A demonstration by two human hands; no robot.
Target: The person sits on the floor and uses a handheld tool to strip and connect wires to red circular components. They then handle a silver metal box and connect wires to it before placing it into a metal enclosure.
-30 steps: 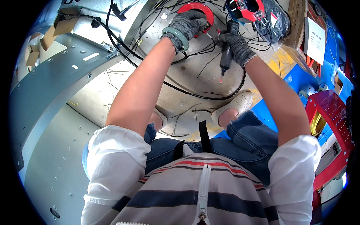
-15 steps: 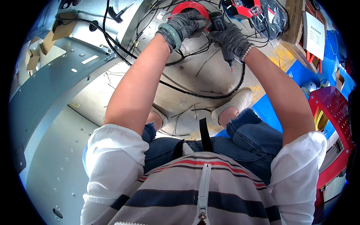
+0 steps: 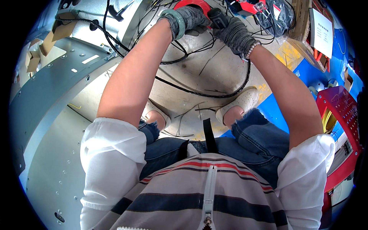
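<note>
My left hand, in a grey knit glove with a green bangle at the wrist, is closed at the lower edge of a red ring-shaped part. Part of that ring lies beyond the top of the picture. Close by on the right, my gloved right hand is wrapped round a dark cordless screwdriver. Its rounded end shows above the fingers, while its bit end is hidden. Black cables loop across the floor below both hands.
A grey metal cabinet frame curves along the left, with a T-handled tool lying on metal behind it. Another red part and a clear plastic bag lie at the upper right. A red perforated rack stands at the right.
Both hands have shifted slightly away from me. The screwdriver has turned in my right hand, so its bit, visible before, is now hidden. Less of the red ring-shaped part shows.
</note>
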